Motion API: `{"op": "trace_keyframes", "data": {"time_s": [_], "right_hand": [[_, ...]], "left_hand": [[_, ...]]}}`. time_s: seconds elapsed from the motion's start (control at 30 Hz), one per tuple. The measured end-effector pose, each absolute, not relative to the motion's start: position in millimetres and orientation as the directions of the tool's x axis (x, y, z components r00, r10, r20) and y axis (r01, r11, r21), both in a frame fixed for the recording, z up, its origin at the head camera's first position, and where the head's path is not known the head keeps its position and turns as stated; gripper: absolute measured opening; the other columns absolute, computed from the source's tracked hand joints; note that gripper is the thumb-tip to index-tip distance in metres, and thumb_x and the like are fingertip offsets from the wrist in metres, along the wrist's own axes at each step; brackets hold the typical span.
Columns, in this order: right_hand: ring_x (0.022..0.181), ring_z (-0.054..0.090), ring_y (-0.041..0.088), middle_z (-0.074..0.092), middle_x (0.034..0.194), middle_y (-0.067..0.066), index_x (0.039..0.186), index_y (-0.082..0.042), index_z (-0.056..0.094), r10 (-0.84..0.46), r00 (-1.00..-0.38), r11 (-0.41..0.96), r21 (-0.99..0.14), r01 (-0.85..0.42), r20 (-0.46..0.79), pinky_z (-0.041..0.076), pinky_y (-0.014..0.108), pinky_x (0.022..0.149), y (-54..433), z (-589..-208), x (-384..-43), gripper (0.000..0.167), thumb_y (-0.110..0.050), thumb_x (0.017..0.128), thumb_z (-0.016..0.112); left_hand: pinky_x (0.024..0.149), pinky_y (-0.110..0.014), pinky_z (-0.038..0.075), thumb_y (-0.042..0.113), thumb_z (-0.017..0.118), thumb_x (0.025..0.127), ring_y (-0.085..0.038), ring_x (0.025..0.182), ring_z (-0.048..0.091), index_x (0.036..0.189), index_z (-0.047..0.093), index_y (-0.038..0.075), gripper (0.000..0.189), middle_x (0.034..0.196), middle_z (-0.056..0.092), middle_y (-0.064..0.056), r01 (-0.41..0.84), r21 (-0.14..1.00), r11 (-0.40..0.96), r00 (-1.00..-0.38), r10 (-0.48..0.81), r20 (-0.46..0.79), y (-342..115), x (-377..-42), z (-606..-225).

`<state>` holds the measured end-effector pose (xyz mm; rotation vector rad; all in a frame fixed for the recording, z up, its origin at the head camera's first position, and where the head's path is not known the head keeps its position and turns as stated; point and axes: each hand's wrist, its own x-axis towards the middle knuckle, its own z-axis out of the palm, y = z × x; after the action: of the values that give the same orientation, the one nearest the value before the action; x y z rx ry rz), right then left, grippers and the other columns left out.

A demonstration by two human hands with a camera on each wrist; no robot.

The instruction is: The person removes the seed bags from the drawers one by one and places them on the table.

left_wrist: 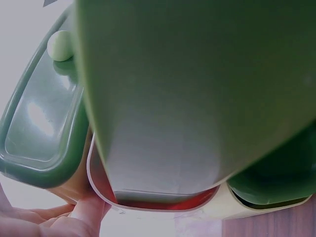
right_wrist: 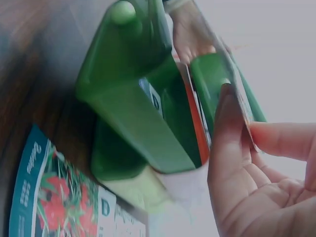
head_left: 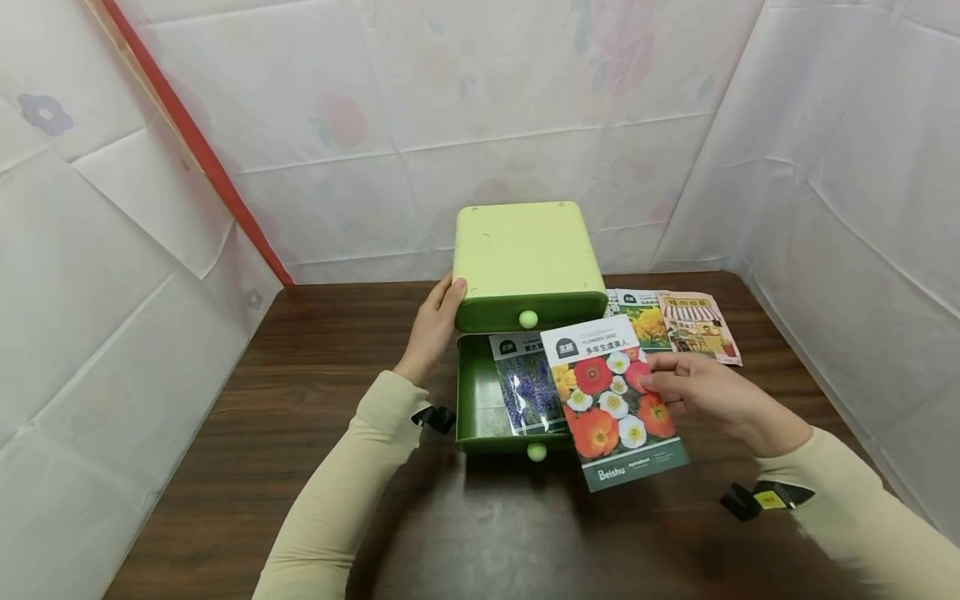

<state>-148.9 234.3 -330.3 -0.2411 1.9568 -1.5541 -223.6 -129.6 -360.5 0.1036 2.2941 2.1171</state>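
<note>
A pale green drawer cabinet [head_left: 525, 250] stands at the back of the table, its top drawer [head_left: 491, 314] closed. Below, a dark green drawer [head_left: 474, 400] is pulled out. A purple-flower seed packet [head_left: 517, 387] lies in it. My left hand [head_left: 431, 332] rests against the cabinet's left side, thumb by the front corner. Between thumb and fingers, my right hand [head_left: 708, 396] pinches the right edge of a poppy seed packet [head_left: 611, 400], over the open drawer's right part. The right wrist view shows this held packet [right_wrist: 236, 84] nearly edge-on.
Right of the cabinet lie more packets: one with yellow flowers [head_left: 647, 327] and a pink one [head_left: 697, 329]. A red-flower packet [right_wrist: 59, 197] lies on the table in the right wrist view. White sheets [head_left: 337, 167] hang behind and at both sides.
</note>
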Motion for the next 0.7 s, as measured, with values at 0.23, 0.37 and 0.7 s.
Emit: {"op": "trace_keyframes", "data": {"time_s": [0.23,0.37,0.7], "right_hand": [[0.092,0.07,0.01,0.071,0.102,-0.007,0.108,-0.015,0.058,-0.425,-0.827,0.239,-0.926,0.291,-0.369,0.06,0.03,0.081,256,-336,-156,0.011,-0.022,0.104,0.05],[0.09,0.071,0.01,0.072,0.1,-0.008,0.104,-0.021,0.063,-0.375,-0.85,0.152,-0.929,0.338,-0.371,0.06,0.03,0.079,268,-342,-161,0.013,-0.021,0.104,0.05],[0.085,0.068,0.007,0.067,0.092,-0.012,0.101,-0.03,0.058,-0.242,-0.873,0.093,-0.906,0.414,-0.423,0.059,0.027,0.076,296,-354,-175,0.007,-0.028,0.103,0.051]], "left_hand": [[0.102,-0.046,0.049,0.062,0.044,0.097,-0.027,0.126,0.055,0.155,0.027,0.029,0.069,0.158,0.033,-0.002,0.018,0.998,0.068,-0.997,0.075,0.012,-129,-223,-359],[0.103,-0.046,0.049,0.055,0.042,0.101,-0.028,0.128,0.053,0.156,0.023,0.029,0.065,0.16,0.029,-0.002,-0.001,0.998,0.059,-0.996,0.086,-0.006,-130,-222,-357],[0.103,-0.046,0.049,0.065,0.044,0.095,-0.026,0.127,0.054,0.156,0.026,0.028,0.073,0.158,0.032,-0.002,0.013,0.997,0.079,-0.998,0.068,0.008,-130,-221,-359]]}}
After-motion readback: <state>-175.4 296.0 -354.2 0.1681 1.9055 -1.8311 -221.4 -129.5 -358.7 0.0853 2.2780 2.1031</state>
